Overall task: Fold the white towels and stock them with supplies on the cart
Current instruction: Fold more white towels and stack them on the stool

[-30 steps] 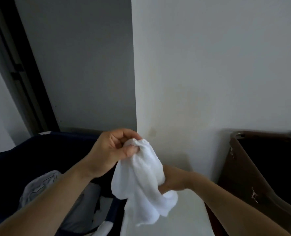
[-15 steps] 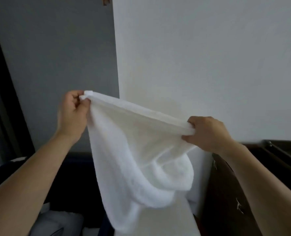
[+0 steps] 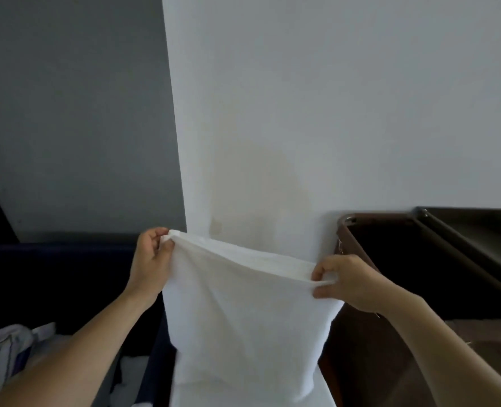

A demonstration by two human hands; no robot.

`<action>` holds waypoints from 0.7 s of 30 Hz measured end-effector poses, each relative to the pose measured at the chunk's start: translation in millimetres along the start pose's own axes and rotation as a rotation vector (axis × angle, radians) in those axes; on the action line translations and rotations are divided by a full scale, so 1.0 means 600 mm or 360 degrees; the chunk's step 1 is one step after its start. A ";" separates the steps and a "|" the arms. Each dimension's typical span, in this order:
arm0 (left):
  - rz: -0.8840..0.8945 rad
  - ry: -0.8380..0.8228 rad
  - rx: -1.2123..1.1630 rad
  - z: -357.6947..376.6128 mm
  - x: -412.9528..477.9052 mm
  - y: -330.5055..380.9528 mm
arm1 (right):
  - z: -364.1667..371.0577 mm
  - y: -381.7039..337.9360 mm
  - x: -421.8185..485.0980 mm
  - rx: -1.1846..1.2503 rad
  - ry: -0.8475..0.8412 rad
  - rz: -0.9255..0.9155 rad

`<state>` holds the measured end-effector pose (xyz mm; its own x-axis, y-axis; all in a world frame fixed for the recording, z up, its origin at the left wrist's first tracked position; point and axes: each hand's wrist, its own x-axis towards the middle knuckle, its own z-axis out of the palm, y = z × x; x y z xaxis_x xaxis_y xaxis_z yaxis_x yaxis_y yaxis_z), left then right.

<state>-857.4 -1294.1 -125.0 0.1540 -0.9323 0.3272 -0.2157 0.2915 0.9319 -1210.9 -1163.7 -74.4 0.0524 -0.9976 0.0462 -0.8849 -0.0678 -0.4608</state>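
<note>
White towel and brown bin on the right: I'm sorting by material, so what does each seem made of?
The white towel: soft terry-like cloth, matte; hangs limp with a fuzzy nap and a flat hemmed top edge. The brown bin: probably hard plastic, smooth with a dull sheen along its rim.

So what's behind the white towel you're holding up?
Above the towel, held by the left hand and right hand, the white wall corner shows, so the wall stands behind it. The towel covers whatever sits lower down there.
</note>
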 end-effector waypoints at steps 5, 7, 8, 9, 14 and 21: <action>-0.0126 0.0094 0.0106 0.013 -0.032 -0.031 | 0.040 0.039 -0.007 -0.0218 -0.0099 0.0097; -0.0160 0.0059 0.0172 0.015 -0.040 -0.036 | 0.050 0.052 -0.006 -0.0251 -0.0087 0.0156; -0.0178 0.0014 0.0173 0.016 -0.045 -0.038 | 0.054 0.055 -0.006 -0.0241 -0.0079 0.0182; -0.0204 -0.0038 0.0164 0.015 -0.048 -0.039 | 0.058 0.057 -0.006 -0.0205 -0.0069 0.0206; -0.0288 -0.0113 0.0115 0.011 -0.057 -0.044 | 0.076 0.070 0.002 -0.0040 -0.0034 0.0245; -0.0420 -0.0264 0.0026 0.008 -0.064 -0.060 | 0.091 0.097 0.013 -0.0050 -0.0029 0.0312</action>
<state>-860.0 -1269.5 -171.7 0.0476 -0.9979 0.0434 -0.2052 0.0327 0.9782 -1236.8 -1176.7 -149.3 -0.1140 -0.9918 -0.0581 -0.8931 0.1280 -0.4313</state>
